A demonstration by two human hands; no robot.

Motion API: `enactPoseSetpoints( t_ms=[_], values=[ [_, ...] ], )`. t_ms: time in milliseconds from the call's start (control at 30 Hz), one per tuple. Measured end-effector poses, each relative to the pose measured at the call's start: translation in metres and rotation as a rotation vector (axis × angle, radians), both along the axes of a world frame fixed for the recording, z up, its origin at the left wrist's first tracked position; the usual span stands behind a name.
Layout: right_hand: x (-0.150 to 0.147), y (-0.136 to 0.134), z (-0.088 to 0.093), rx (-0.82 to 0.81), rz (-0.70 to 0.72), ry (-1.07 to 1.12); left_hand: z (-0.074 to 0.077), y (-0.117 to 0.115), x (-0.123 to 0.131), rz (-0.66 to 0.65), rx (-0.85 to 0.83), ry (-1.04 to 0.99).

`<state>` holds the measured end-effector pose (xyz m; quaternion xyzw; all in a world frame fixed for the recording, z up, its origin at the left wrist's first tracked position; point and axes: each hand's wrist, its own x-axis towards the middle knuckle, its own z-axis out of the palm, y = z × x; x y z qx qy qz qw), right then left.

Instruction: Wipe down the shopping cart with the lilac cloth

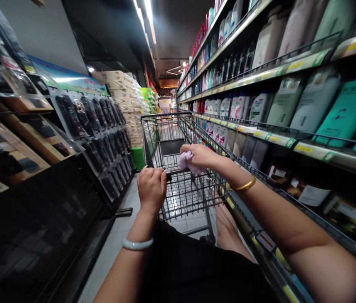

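A black wire shopping cart [184, 198] stands right in front of me in a shop aisle. My left hand [151, 187] is closed around the left end of its handle bar. In my right hand [201, 156] is a crumpled pale purple cloth [191, 163], bunched under the fingers over the right part of the handle. The cloth hides that part of the bar, so whether it presses on it is hard to see. The cart's wire basket shows only its mesh and a dark panel [174, 147].
Shelves of shampoo and lotion bottles [345, 109] run close along the right, with price-label edges [294, 143]. On the left hang packaged dark goods [86, 113] above a black panel [38, 235]. Stacked cartons [121, 92] and a green box [137, 158] stand farther along.
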<state>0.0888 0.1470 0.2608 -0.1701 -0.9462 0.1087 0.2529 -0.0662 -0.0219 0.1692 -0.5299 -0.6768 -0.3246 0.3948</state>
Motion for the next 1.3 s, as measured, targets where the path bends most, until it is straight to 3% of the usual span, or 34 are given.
enactPoseSetpoints(
  t_ms=[100,300,433,600,800,967,1067,1200,1300],
  values=[
    [-0.010,0.000,0.009,-0.138,-0.011,-0.133,-0.001,0.001,0.003,0.003,0.025,-0.002],
    [-0.041,-0.030,0.019,-0.317,0.279,-0.199,-0.003,-0.002,0.003,0.008,0.008,-0.005],
    [-0.043,-0.012,0.013,-0.443,0.248,-0.458,-0.002,-0.010,0.005,-0.014,-0.028,-0.020],
    [-0.040,0.006,0.003,-0.447,0.199,-0.670,-0.003,-0.015,0.013,-0.019,0.006,-0.048],
    [-0.055,-0.015,-0.001,-0.470,0.441,-0.419,-0.002,-0.022,0.021,-0.023,0.021,-0.022],
    [-0.036,-0.002,-0.003,-0.488,0.311,-0.640,-0.002,-0.029,0.019,-0.058,0.060,0.031],
    [-0.020,0.005,0.001,-0.454,0.268,-0.665,-0.002,-0.029,0.020,-0.094,0.076,0.039],
    [-0.011,-0.016,0.008,-0.363,0.285,-0.331,-0.005,-0.030,0.023,-0.199,0.093,-0.050],
    [-0.006,-0.050,0.003,-0.098,0.324,-0.066,-0.004,-0.032,0.019,-0.295,0.129,-0.212]
  ],
)
